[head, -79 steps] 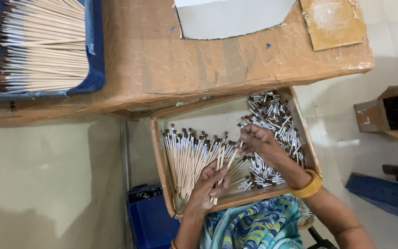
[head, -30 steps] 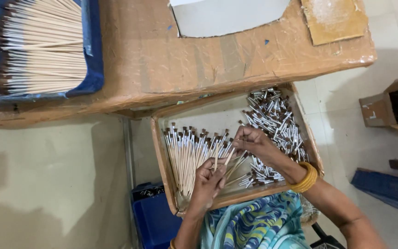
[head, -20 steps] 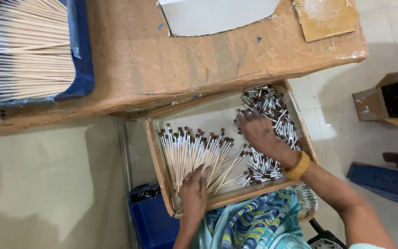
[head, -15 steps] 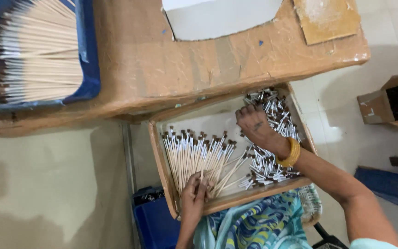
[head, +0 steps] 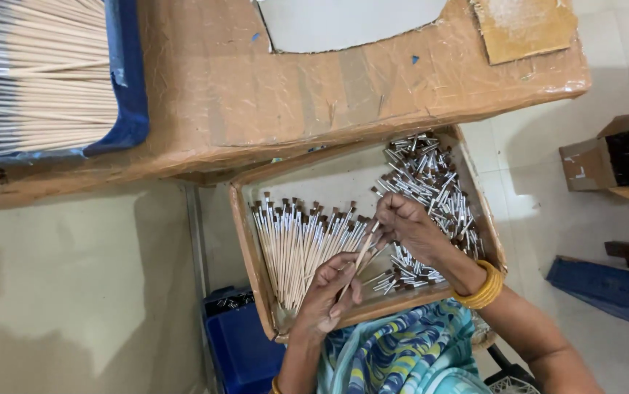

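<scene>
I see the left hand (head: 329, 292) and right hand (head: 405, 222) pinching one stick (head: 358, 257) between them, centre frame, over the tray (head: 245, 241). Risk, in my judgement: a loose pinch drops it among the brushes (head: 300, 244). Tray walls crowd both sides; room lies above only.

both hands on one wooden brush handle (head: 358, 260)
left hand (head: 329, 292) grips its lower end, right hand (head: 405, 222) pinches the top; finished brushes (head: 296, 244) lie left of them, loose ferrules (head: 431, 182) beyond the right hand.
</scene>
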